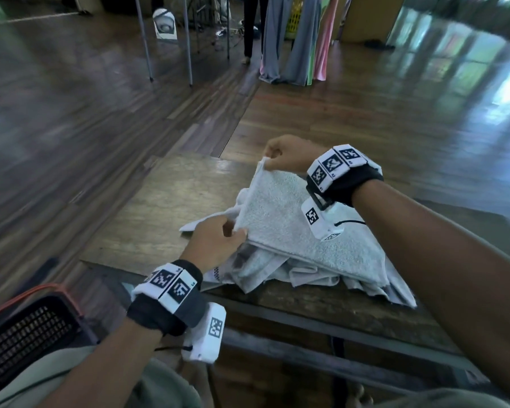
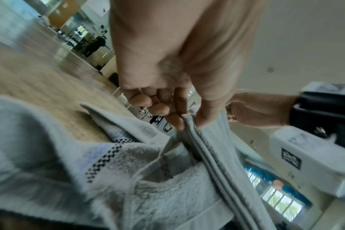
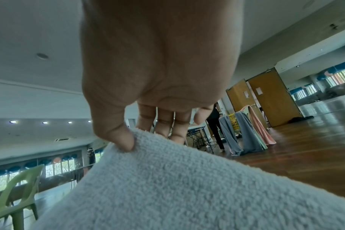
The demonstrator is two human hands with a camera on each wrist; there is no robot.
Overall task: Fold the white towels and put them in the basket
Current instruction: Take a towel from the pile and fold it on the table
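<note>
A white towel (image 1: 280, 219), folded double, is stretched above a heap of other white towels (image 1: 306, 275) on the wooden table (image 1: 165, 207). My left hand (image 1: 218, 240) pinches its near corner, and the doubled hem (image 2: 203, 140) runs down from thumb and fingers. My right hand (image 1: 286, 154) pinches the far corner, thumb pressed into the terry (image 3: 167, 179). A dark basket (image 1: 24, 331) with an orange rim stands on the floor at lower left, beside my left forearm. One towel in the heap has a black checkered band (image 2: 100, 161).
The table's near edge (image 1: 306, 307) runs under the heap. A clothes rack with grey and pink cloths (image 1: 295, 39) and a person's legs (image 1: 252, 28) stand far back on the wooden floor. A green plastic chair (image 3: 12, 194) is off to one side.
</note>
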